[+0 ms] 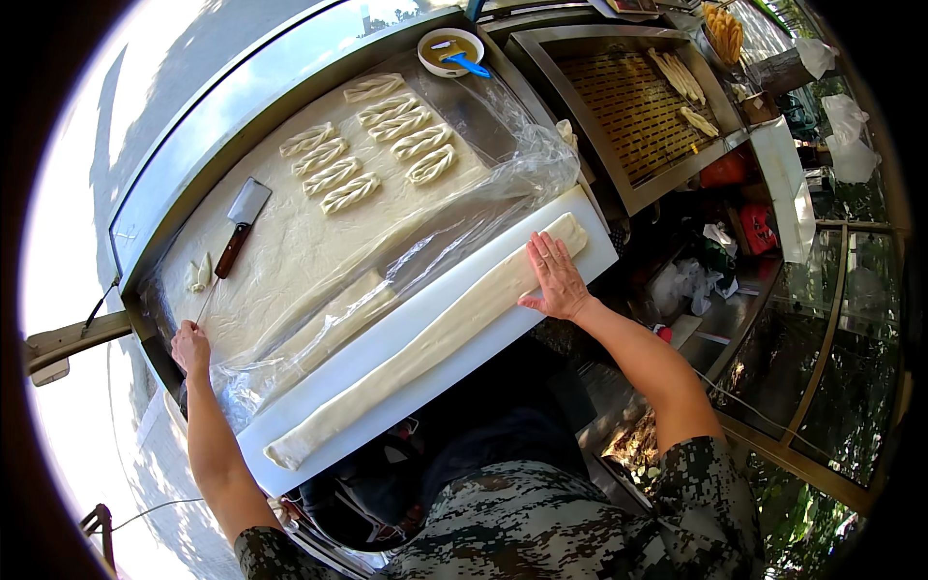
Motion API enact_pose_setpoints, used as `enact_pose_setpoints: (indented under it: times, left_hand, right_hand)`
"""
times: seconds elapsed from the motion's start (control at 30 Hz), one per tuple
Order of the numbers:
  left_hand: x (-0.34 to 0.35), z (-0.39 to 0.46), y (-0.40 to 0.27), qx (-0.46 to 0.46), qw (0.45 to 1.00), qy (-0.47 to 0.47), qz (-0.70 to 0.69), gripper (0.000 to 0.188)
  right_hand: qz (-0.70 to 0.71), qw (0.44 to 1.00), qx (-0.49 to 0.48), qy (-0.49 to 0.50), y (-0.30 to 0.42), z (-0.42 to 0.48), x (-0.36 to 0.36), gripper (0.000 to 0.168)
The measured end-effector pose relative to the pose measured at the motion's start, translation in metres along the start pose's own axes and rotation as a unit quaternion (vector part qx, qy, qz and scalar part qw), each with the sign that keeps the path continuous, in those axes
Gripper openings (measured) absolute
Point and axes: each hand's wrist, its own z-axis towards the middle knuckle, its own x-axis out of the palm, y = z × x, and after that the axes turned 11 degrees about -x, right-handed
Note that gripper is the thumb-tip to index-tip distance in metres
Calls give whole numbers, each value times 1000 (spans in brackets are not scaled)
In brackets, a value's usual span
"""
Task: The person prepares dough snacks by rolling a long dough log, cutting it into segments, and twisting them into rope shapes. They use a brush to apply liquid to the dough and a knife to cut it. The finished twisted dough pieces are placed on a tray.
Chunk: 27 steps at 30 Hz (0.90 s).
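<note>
A long flat strip of dough (413, 348) lies lengthwise on a white cutting board (573, 283). My right hand (554, 279) rests palm down on the strip near its far right end, fingers nearly together. At the left edge of the metal tray, my left hand (191, 348) pinches the end of a thin rod or skewer that slants up toward a cleaver's handle; its kind is unclear. The cleaver (249, 203), with a wooden handle, lies on a large floured sheet (254, 290). Two rows of twisted dough pieces (341, 174) sit farther back, and a small dough scrap (199, 274) lies nearer my left hand.
Clear plastic film (435, 246) covers more dough behind the board. A bowl of oil (451, 52) with a blue brush (464, 62) stands at the back. On the right, a fryer (623, 109) holds dough sticks (676, 76); fried sticks (723, 32) fill a container beyond it.
</note>
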Motion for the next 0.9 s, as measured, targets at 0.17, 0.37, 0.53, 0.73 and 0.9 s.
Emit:
enact_pose_setpoints:
  times: [0.17,0.37,0.53,0.73,0.9]
  left_hand:
    - [-23,-42,38,69,994,17,-78,19]
    - [-33,-153,69,18,974,-25,-223,23]
    - [-67,-268,-31,-38,906,141,-398,18]
    - [-101,-357,-202,156,855,241,-431,13]
    - [-98,-391,-265,232,872,182,-392,13]
  right_hand:
    - [-1,1000,11,-2,-28,-1,5,104]
    - [-11,999,43,-6,-67,-14,-7,107]
    - [-40,999,20,-19,-67,-13,-11,106]
    - [-21,999,-27,8,-85,-8,-4,106]
    - [-15,1000,13,-11,-88,-16,-9,108]
